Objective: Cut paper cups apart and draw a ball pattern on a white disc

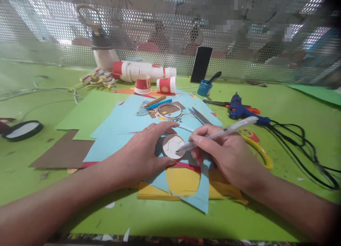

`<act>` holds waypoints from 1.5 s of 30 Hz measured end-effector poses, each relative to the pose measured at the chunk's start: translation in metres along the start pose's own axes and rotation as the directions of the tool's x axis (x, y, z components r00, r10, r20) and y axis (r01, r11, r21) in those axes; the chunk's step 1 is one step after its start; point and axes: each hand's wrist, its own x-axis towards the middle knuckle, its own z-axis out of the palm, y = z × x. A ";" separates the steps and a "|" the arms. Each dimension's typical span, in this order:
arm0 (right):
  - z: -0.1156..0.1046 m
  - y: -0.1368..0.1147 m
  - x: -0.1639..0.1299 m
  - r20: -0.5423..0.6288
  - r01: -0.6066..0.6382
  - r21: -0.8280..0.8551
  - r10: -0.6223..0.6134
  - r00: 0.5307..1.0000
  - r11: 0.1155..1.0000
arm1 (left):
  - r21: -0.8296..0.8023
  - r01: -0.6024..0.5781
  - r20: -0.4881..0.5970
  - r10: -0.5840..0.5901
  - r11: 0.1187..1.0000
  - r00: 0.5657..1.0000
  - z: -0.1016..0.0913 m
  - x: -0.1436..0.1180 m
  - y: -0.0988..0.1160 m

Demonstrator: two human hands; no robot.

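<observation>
Disc (172, 145) of white card, pencilled with a football pattern, lies flat on the blue paper (125, 128) between your hands. Your left hand (144, 150) pins its left rim, fingers (165, 126) spread and arched over the top edge, thumb below. Your right hand (226, 155) has its fingers closed around a white pen (221, 133), the tip touching the disc's right edge. Just right lie yellow scissors (259, 150); farther back, a blue glue gun (241, 111) and its black cable (306, 150). Bare green table (293, 107) opens to the right.
</observation>
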 end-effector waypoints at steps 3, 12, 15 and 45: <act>0.002 -0.001 0.001 -0.007 -0.018 -0.004 0.018 1.000 1.000 | 0.007 0.000 0.002 0.000 1.000 1.000 0.000 0.000 0.000; 0.002 0.000 0.001 -0.006 -0.014 -0.016 0.014 1.000 1.000 | 0.016 -0.007 -0.009 0.007 1.000 1.000 -0.001 0.000 -0.001; 0.003 -0.002 0.000 -0.006 -0.025 -0.002 0.025 1.000 1.000 | 0.013 -0.009 -0.012 0.009 1.000 1.000 -0.001 0.000 0.000; 0.004 -0.002 0.000 -0.005 -0.045 0.002 0.045 0.999 0.999 | 0.011 0.011 -0.011 -0.011 1.000 1.000 -0.001 0.001 0.003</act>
